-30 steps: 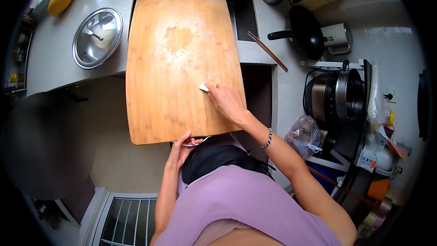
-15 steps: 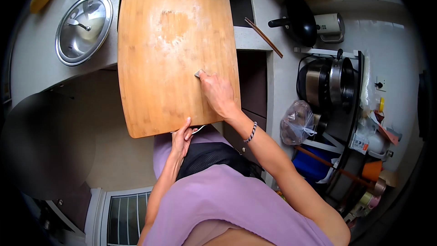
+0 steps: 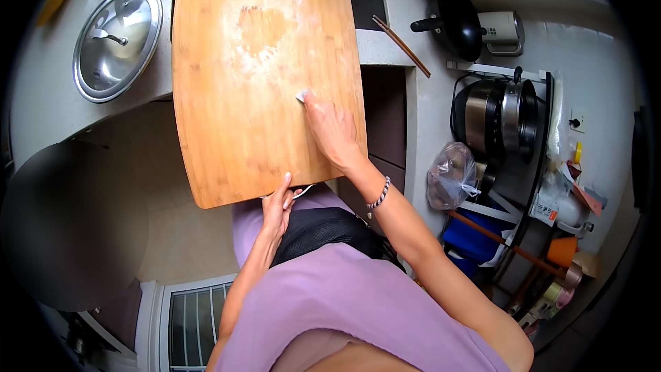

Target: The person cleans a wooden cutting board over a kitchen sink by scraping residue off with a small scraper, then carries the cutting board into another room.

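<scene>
A large wooden board (image 3: 227, 117) reaches out past the counter's edge toward me, with whitish floury residue around a darker patch on its far half. My right hand (image 3: 330, 127) is closed on a small flat metallic scraper (image 3: 301, 96), whose corner meets the board's surface right of the middle. At the board's near edge is my left hand (image 3: 277, 207), thumb on top and fingers underneath, gripping it. Beside those fingers a thin white curved rim (image 3: 303, 191) peeks out below the board; what it belongs to is hidden.
On the left counter lies a round glass lid (image 3: 117, 45) with a metal rim. To the right are chopsticks (image 3: 401, 46), a black pan (image 3: 458, 21), a kettle (image 3: 501, 33), pots (image 3: 485, 117) on a rack, and a tied plastic bag (image 3: 451, 176).
My right hand has slid the scraper slightly away from me along the board. My left hand stays at the near edge. The whole view has shifted a little.
</scene>
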Demonstrator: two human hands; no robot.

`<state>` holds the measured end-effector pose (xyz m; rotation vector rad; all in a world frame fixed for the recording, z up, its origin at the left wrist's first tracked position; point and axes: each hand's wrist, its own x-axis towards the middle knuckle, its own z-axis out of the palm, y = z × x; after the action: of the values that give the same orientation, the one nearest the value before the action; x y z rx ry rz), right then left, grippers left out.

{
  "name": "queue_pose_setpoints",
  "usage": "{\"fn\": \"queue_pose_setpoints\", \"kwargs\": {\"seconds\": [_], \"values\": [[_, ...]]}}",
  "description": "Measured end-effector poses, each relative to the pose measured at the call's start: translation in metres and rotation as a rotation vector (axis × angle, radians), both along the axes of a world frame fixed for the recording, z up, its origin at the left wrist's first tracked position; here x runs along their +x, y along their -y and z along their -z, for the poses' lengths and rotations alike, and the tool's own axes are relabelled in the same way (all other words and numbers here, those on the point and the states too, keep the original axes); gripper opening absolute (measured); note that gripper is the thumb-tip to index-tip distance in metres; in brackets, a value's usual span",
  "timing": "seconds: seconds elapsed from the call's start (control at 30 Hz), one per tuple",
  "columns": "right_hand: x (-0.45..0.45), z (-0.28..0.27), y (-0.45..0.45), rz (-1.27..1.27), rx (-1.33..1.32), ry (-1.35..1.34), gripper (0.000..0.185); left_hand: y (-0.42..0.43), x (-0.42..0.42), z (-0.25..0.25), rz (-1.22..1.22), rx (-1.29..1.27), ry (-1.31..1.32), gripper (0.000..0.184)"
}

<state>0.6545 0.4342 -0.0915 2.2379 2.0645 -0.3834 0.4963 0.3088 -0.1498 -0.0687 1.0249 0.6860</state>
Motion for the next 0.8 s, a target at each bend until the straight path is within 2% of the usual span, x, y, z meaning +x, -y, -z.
{"fn": "queue_pose_setpoints", "kwargs": {"seconds": [0.37,0.47,0.53,0.67,0.8], "values": [[0.0,-0.011,-0.016,-0.051,0.042,-0.019,0.009,-0.003,-0.001,-0.01,0.025,0.007,-0.052,0.018],[-0.001,-0.009,-0.002,-0.028,-0.067,0.026,0.009,-0.002,-0.001,-0.009,0.044,-0.017,-0.071,0.019],[0.003,-0.007,-0.008,-0.094,-0.02,0.043,0.009,-0.003,0.002,-0.002,0.002,0.001,-0.032,0.02],[0.003,-0.011,0.003,-0.016,-0.016,0.031,0.012,-0.006,0.008,-0.011,0.026,-0.036,-0.045,0.021],[0.007,-0.006,-0.02,-0.104,0.056,0.038,0.009,-0.001,0.007,-0.008,0.01,-0.013,-0.057,0.022]]}}
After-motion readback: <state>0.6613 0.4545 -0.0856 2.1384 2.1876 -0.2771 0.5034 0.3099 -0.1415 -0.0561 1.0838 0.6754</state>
